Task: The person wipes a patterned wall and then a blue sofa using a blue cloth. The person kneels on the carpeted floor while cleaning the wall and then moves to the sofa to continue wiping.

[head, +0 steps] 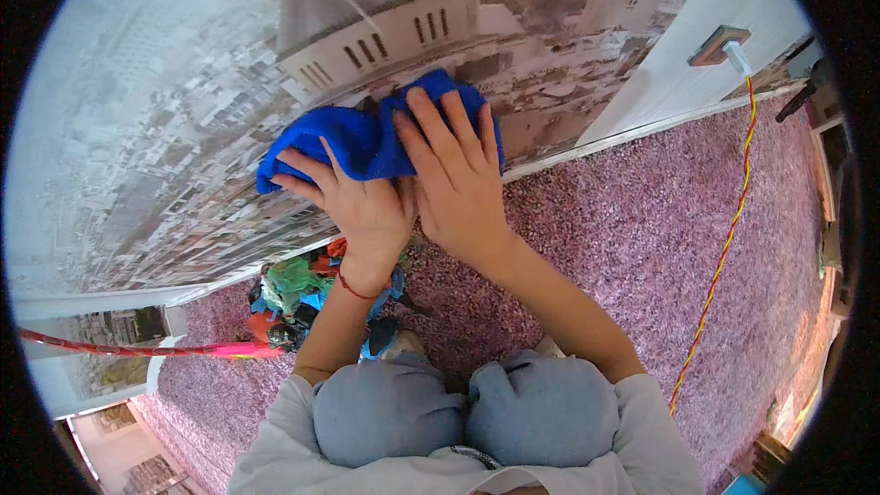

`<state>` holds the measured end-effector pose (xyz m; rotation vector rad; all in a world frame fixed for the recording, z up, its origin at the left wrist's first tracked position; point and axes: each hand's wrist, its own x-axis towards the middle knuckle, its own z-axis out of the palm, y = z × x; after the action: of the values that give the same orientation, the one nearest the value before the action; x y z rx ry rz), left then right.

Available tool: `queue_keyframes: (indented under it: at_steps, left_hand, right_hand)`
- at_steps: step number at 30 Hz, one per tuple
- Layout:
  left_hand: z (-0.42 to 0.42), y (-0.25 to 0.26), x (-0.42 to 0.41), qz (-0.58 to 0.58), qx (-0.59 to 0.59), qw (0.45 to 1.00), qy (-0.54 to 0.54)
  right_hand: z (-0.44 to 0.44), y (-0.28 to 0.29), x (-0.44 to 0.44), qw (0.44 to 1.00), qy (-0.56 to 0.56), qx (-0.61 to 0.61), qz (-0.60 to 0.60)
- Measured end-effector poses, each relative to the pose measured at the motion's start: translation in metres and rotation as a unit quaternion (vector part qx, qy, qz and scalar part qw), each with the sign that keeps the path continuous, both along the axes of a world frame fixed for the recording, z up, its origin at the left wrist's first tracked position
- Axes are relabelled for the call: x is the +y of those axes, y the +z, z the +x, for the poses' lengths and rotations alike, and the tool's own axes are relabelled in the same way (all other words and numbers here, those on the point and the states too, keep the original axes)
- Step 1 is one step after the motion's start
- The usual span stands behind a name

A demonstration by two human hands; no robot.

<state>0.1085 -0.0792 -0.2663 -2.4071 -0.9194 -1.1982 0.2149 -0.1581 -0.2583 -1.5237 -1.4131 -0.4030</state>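
Observation:
My left hand and my right hand press a crumpled blue cloth against a wall covered with a printed city mural. The right hand lies spread over the cloth's right part, its fingers pointing up the wall. On the left, the cloth's lower edge is under and around my left fingers, with some fingertips hidden in its folds. My wrists are close together, the right a little higher. The cloth sits low on the mural, under a printed building with narrow windows.
A white plug sits in a wall socket; its red-yellow twisted cord runs across the pink shaggy carpet. Colourful plastic bags lie beside my left forearm. A red pole with a pink end reaches in from the left.

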Motion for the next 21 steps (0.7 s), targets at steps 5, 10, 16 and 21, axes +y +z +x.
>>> queue_keyframes:
  at_steps: [5, 10, 16, 21]
  left_hand:
    - [-0.011, -0.055, 0.005, -0.049, 0.141, 0.986, 0.070]
    - [-0.023, -0.107, -0.002, -0.128, 0.206, 0.970, -0.008]
    - [-0.018, -0.057, -0.001, -0.039, 0.125, 0.991, 0.013]
    - [-0.011, -0.013, 0.006, -0.014, 0.024, 0.999, 0.033]
  right_hand:
    - [-0.006, -0.041, 0.003, 0.996, 0.008, -0.066, -0.057]
    - [-0.002, -0.097, -0.014, 0.986, 0.010, -0.080, -0.146]
    - [-0.009, -0.052, -0.008, 0.995, 0.008, -0.034, -0.094]
    - [-0.010, 0.000, 0.006, 0.998, 0.008, -0.059, -0.002]
